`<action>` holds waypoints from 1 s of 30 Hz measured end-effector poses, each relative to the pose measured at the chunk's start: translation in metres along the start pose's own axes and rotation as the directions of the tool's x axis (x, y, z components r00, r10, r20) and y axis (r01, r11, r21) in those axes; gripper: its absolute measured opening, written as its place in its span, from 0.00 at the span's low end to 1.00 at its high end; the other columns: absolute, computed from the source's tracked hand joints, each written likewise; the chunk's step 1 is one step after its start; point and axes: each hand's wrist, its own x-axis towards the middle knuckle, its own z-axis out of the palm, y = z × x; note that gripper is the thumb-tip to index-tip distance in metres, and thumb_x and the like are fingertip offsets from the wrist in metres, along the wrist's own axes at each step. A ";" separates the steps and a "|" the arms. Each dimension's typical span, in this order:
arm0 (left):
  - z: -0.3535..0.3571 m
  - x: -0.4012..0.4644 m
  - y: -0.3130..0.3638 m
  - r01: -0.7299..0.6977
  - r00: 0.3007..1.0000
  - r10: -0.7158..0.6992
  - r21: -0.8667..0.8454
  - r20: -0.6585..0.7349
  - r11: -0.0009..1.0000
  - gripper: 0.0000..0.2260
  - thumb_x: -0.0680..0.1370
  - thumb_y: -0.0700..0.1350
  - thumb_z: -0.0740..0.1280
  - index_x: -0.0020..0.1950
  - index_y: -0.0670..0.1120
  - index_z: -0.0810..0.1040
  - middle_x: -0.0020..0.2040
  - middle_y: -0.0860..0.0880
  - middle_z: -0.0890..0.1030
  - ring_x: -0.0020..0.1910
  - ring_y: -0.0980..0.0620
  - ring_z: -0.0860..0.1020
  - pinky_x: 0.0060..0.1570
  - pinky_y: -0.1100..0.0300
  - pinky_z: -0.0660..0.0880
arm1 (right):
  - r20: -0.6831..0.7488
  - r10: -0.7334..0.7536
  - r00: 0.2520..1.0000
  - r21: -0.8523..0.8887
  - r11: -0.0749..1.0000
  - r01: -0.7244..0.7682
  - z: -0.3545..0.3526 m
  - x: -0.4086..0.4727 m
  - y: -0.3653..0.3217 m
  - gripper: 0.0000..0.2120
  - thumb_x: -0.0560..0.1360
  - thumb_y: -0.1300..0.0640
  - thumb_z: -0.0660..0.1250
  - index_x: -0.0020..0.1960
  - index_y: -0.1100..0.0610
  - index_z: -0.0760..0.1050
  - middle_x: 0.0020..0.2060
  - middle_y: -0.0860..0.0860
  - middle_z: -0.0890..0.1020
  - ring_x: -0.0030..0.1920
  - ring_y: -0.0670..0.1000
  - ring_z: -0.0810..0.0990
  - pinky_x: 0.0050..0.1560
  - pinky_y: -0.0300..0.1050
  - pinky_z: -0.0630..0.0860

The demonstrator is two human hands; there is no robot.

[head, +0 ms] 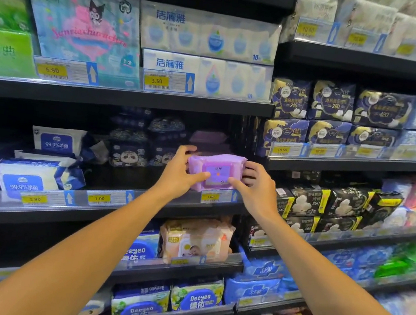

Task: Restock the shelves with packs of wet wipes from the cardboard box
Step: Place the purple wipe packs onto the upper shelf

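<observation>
A purple pack of wet wipes [215, 170] stands at the front of the middle shelf [142, 200], above a yellow price tag. My left hand [182, 172] grips its left end, thumb across the front and fingers behind. On the pack's right end my right hand [254, 188] holds on the same way, thumb on the front. More purple packs [208, 138] lie dimly behind it, deeper on the shelf. The cardboard box is out of view.
White and blue wipe packs [30, 177] lie at the left of the same shelf, dark panda packs [128, 154] at its back. Tissue packs [208, 34] fill the shelf above, peach wipe packs [196, 238] the one below. Dark pad packs [328, 203] fill the right bay.
</observation>
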 end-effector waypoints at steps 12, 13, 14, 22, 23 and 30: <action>0.027 -0.005 0.004 -0.041 0.997 0.057 0.262 -0.052 0.964 0.35 0.71 0.45 0.79 0.73 0.44 0.65 0.71 0.46 0.69 0.69 0.48 0.70 0.60 0.61 0.69 | -0.026 0.082 0.996 -0.247 0.965 -0.085 -0.007 0.001 0.014 0.25 0.71 0.46 0.77 0.64 0.53 0.75 0.47 0.46 0.85 0.53 0.50 0.83 0.52 0.55 0.82; 0.027 -0.007 0.005 -0.039 0.997 0.055 0.277 -0.050 0.960 0.34 0.72 0.44 0.78 0.72 0.44 0.65 0.71 0.46 0.68 0.68 0.49 0.70 0.57 0.62 0.69 | -0.011 0.090 0.996 -0.268 0.959 -0.090 -0.007 -0.001 0.014 0.24 0.72 0.45 0.76 0.64 0.53 0.76 0.49 0.47 0.85 0.54 0.51 0.82 0.52 0.55 0.82; 0.025 -0.009 0.006 -0.048 0.997 0.062 0.293 -0.041 0.955 0.33 0.73 0.44 0.77 0.73 0.44 0.64 0.71 0.46 0.67 0.68 0.49 0.70 0.57 0.63 0.69 | 0.007 0.093 0.996 -0.287 0.954 -0.087 -0.007 -0.003 0.013 0.24 0.73 0.44 0.75 0.64 0.54 0.76 0.50 0.48 0.85 0.54 0.51 0.82 0.53 0.55 0.81; 0.009 -0.044 -0.015 -0.242 0.966 0.258 0.447 0.027 0.861 0.21 0.78 0.42 0.68 0.70 0.50 0.69 0.68 0.53 0.67 0.58 0.52 0.77 0.55 0.52 0.78 | 0.029 -0.094 0.995 -0.384 0.918 0.098 -0.001 -0.041 0.013 0.30 0.76 0.44 0.69 0.74 0.53 0.67 0.64 0.48 0.77 0.68 0.51 0.72 0.65 0.49 0.73; 0.010 -0.048 -0.018 -0.272 0.961 0.265 0.453 0.081 0.849 0.23 0.79 0.41 0.67 0.73 0.50 0.67 0.72 0.54 0.66 0.61 0.51 0.77 0.59 0.52 0.77 | 0.045 -0.115 0.992 -0.405 0.906 0.123 0.001 -0.042 0.014 0.28 0.76 0.45 0.70 0.72 0.52 0.68 0.61 0.48 0.78 0.67 0.52 0.72 0.64 0.48 0.72; -0.005 -0.051 -0.011 -0.286 0.955 0.195 0.512 0.224 0.810 0.31 0.80 0.45 0.66 0.81 0.50 0.57 0.81 0.52 0.56 0.78 0.50 0.59 0.73 0.55 0.62 | 0.147 -0.073 0.986 -0.389 0.913 0.126 -0.004 -0.043 0.008 0.27 0.75 0.49 0.71 0.71 0.53 0.66 0.64 0.49 0.74 0.69 0.53 0.68 0.68 0.51 0.70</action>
